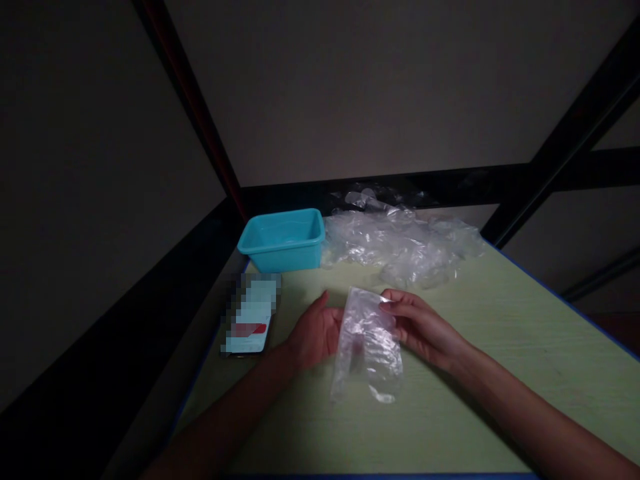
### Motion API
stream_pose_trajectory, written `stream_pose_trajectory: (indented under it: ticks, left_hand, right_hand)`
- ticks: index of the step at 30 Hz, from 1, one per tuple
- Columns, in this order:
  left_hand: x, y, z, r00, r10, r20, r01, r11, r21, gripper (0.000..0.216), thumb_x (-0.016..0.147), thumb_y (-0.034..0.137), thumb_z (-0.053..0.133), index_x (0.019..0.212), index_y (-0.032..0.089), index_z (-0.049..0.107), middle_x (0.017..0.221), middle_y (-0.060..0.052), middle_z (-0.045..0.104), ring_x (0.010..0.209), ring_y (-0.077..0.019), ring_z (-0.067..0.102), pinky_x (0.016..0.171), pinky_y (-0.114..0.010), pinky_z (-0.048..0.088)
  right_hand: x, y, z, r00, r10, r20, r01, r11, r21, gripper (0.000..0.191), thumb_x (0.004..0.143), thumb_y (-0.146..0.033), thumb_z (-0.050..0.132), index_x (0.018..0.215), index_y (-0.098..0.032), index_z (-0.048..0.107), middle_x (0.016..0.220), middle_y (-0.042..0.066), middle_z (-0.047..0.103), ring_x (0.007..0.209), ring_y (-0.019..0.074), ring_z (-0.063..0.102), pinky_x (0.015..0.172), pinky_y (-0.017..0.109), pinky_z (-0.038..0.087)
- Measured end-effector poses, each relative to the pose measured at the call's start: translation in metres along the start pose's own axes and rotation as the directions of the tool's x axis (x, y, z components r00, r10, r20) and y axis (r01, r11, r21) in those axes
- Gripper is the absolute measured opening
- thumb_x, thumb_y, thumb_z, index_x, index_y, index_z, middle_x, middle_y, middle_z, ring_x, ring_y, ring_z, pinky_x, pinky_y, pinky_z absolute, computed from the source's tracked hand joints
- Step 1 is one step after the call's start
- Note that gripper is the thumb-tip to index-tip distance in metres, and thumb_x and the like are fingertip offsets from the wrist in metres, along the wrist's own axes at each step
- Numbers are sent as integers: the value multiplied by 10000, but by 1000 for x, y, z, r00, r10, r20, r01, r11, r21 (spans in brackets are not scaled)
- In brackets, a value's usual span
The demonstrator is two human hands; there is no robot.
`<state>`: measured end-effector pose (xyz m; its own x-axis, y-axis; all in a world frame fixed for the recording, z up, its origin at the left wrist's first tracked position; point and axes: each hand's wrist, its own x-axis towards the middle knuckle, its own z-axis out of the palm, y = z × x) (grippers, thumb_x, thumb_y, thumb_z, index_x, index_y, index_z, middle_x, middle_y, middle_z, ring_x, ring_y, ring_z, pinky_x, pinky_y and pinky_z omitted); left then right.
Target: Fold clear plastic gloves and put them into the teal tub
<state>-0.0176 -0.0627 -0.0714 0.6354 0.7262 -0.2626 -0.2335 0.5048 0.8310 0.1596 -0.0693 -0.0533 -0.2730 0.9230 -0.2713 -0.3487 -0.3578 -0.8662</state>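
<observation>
A thin, clear plastic piece (373, 337) hangs over the middle of the table, with a straight upper edge and rounded lobes below. I cannot tell whether it is a glove or a bag. My right hand (420, 327) pinches its upper right side, thumb in front and fingers behind. My left hand (315, 333) is at its left edge, thumb stretched up and apart from the plastic. The left fingertips are partly hidden behind the plastic, and a blurred fingertip shows through it. Behind the hands lies a crumpled heap of similar clear plastic (400, 243).
A turquoise plastic basin (287, 259) stands at the back left corner, beside the heap. A phone (250, 317) with a lit, blurred screen lies near the left edge. The pale green table (500, 320) has blue edging and stands against a dark-framed partition (375, 93).
</observation>
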Motion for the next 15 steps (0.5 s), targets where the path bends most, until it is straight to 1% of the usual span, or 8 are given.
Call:
stream_pose_trajectory:
  ticks: [2,3,5,7,9,11,13,15]
  left_hand:
    - [3,-6,-2,999,-41,-2,41,999,-32,632,743,669,406,841,97,654,860,-177,699,963,-325,630,824,-444,467]
    - [5,-9,-4,999,-47,-16,47,998,-36,568,736,623,460,846,98,648,865,-170,699,960,-319,632,821,-440,469]
    - [8,-17,-6,996,-29,-81,26,999,-32,405,692,495,598,815,111,639,824,-138,704,894,-291,653,787,-409,485]
    - [10,-24,-7,986,6,-168,-9,1000,-21,291,638,375,696,764,121,632,745,-96,701,778,-247,668,732,-369,501]
    - [11,-26,-5,974,31,-224,-39,999,-29,264,596,328,742,721,125,628,676,-61,687,668,-204,660,682,-342,510]
    - [10,-26,-2,969,47,-243,-62,997,-55,280,558,322,769,705,129,629,650,-42,679,607,-177,647,653,-327,516]
    - [9,-24,0,962,69,-262,-89,994,-67,300,532,318,784,713,130,636,663,-40,686,598,-169,647,652,-322,519]
    - [8,-23,0,954,98,-282,-112,993,-33,301,548,324,780,727,124,645,690,-54,695,634,-178,658,676,-324,520]
  right_hand:
    - [6,4,-2,998,43,-40,-42,998,43,234,512,-201,750,594,-160,534,486,-76,472,402,32,436,391,134,424]
    - [8,5,-3,997,51,-55,-48,998,47,224,515,-192,744,592,-160,536,486,-74,478,403,36,446,382,131,424]
    - [10,7,-4,996,52,-77,-50,998,30,213,524,-188,742,588,-159,540,486,-69,491,405,42,463,367,127,419]
    - [11,9,-5,995,37,-90,-36,999,14,217,528,-195,748,581,-156,541,489,-65,503,410,42,470,370,125,417]
    - [12,9,-5,996,20,-92,-19,1000,9,227,532,-202,753,574,-154,534,497,-61,515,422,42,478,389,127,426]
    - [13,9,-7,996,8,-93,-8,1000,3,234,533,-204,754,577,-157,529,506,-58,521,433,43,487,414,133,444]
    - [15,10,-10,996,-3,-93,3,1000,-9,229,542,-208,749,603,-162,534,521,-55,530,445,48,499,432,141,462]
    - [17,11,-14,996,-26,-88,23,999,-27,213,570,-225,735,641,-170,541,546,-48,546,464,56,518,454,151,481]
